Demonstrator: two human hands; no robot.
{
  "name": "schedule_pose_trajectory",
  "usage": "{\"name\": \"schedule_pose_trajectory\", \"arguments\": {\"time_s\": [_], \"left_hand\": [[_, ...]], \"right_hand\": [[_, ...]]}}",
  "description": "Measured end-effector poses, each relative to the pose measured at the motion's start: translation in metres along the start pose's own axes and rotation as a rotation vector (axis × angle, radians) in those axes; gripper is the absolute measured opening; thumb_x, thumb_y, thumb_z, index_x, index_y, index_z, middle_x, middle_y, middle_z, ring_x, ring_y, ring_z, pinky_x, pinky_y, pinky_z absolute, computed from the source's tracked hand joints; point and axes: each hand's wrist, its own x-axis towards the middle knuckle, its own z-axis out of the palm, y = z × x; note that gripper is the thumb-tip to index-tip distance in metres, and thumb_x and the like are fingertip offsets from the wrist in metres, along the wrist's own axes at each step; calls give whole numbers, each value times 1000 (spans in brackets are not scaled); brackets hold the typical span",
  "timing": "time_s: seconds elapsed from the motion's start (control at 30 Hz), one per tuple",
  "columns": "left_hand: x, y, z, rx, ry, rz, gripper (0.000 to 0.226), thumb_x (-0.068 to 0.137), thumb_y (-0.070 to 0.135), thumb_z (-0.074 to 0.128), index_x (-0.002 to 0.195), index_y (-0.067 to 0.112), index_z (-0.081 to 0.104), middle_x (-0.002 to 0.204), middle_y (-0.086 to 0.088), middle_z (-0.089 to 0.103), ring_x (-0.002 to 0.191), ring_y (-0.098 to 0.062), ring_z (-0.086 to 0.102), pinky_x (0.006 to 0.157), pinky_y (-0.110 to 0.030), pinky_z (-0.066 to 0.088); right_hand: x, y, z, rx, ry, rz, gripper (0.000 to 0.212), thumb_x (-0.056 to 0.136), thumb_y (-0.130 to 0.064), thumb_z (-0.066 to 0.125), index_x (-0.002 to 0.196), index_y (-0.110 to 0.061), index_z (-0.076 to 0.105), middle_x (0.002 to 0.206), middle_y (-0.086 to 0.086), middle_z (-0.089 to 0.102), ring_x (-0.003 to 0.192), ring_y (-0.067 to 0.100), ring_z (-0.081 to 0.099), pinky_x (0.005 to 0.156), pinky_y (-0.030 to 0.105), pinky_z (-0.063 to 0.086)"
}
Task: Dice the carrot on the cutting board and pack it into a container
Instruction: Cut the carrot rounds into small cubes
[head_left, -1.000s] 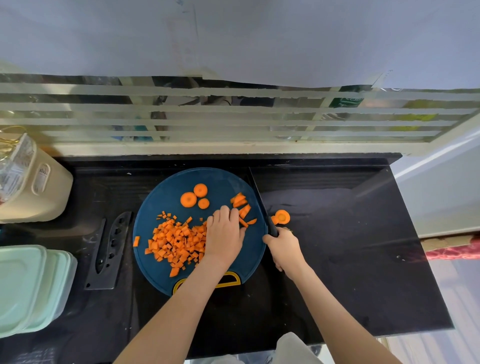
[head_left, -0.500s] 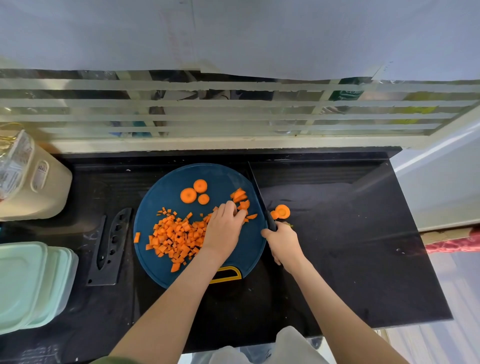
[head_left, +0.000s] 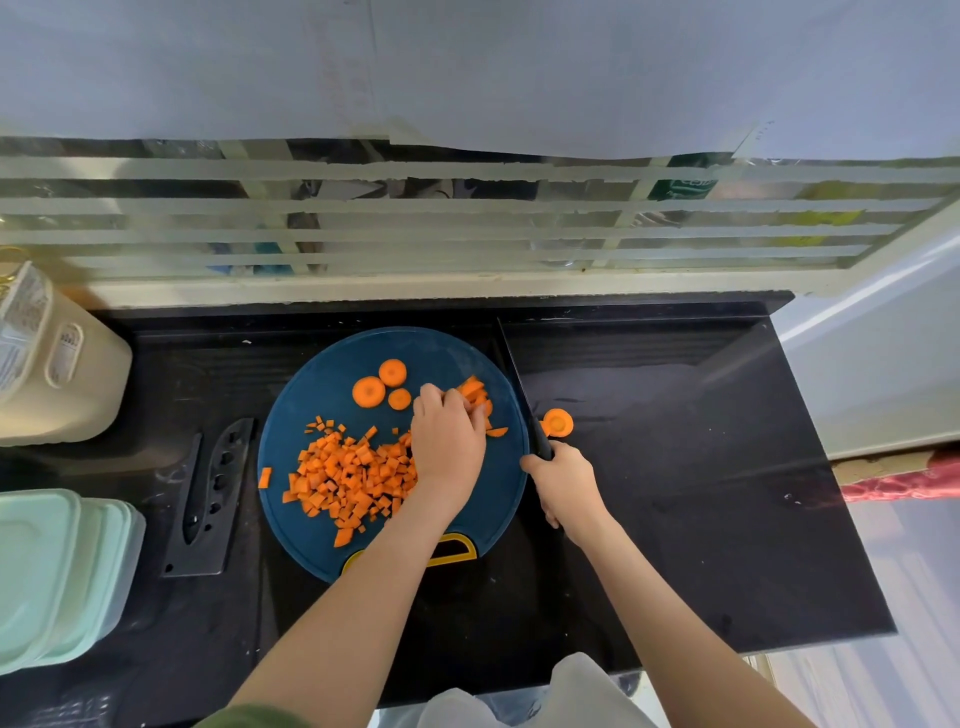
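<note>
Left hand (head_left: 448, 441) slides off the dice (head_left: 353, 473), up the board (head_left: 322, 395) onto the carrot strips (head_left: 475, 391), fingers (head_left: 441, 402) now curled over them

left hand (head_left: 448, 441) covers some carrot strips (head_left: 475, 389) | knife (head_left: 531, 418) handle inside right hand (head_left: 566, 486) | containers (head_left: 52, 571) cropped at left (stacked, apparently)

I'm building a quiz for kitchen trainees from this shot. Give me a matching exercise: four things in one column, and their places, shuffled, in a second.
Things
1. knife
2. sheath
3. stray slice
4. containers

Places
A. stacked at the far left
B. on the counter, right of the board
C. gripped by the right hand
D. on the counter, left of the board

Pairs: 1-C, 2-D, 3-B, 4-A
</note>
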Motion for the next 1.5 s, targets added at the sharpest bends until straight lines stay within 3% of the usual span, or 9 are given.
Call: {"name": "schedule_pose_trajectory", "arguments": {"time_s": [0.1,0.27,0.37,0.47,0.67,0.83,1.03,1.3,1.5], "left_hand": [[2,10,1,86,-81,-52,36,98,33,46,108,2,59,111,-15,48,105,-29,47,82,-35,42],[0,21,3,165,-168,-60,41,94,30,50,124,1,48,124,-15,44,114,-28,46,89,-33,43],[0,21,1,187,-178,-14,37,94,24,51,122,1,48,125,-15,44,115,-28,47,88,-33,44],[0,17,1,255,-205,151,35,94,24,51,121,4,50,122,-12,45,113,-26,47,90,-32,42],[6,13,-2,327,-269,361,32,94,24,47,122,9,52,128,-10,46,119,-26,44,94,-32,36],[6,14,-7,390,-322,357,34,95,30,43,123,11,49,124,-7,54,114,-25,50,92,-34,38],[-3,9,-7,386,-268,396,43,95,44,45,123,11,47,121,-6,53,110,-23,52,88,-32,40],[-9,8,2,335,-249,350,33,96,31,48,121,9,50,119,-10,52,108,-25,52,86,-33,42],[-8,4,0,293,-204,268,38,95,38,48,121,10,49,118,-8,51,108,-23,52,86,-30,42]], "right_hand": [[-1,1,0,0,-6,-3,3,96,-16,51,98,-18,51,66,1,51,45,12,43,34,20,35],[0,1,0,-10,-8,-5,3,96,-16,52,99,-16,52,66,0,51,47,11,44,35,18,34],[2,1,0,-5,-6,-10,1,95,-17,52,95,-17,53,66,0,52,48,11,44,36,18,35],[2,2,-2,5,-2,1,1,95,-18,52,95,-18,52,67,0,51,48,11,45,37,19,36],[3,3,-4,22,2,0,14,95,-17,52,82,-22,50,66,0,51,47,11,44,36,19,35],[4,4,-6,26,6,-4,12,94,-17,52,82,-18,52,64,2,50,45,12,42,38,22,35],[3,3,-7,40,-2,-12,12,94,-15,53,81,-15,52,61,2,50,44,11,41,37,22,35],[4,8,-5,5,-15,-23,13,94,-18,53,83,-23,50,70,2,53,49,11,45,39,21,37],[3,9,-3,-35,-24,-15,12,95,-19,53,88,-27,47,70,2,54,50,11,45,41,23,39]]}}
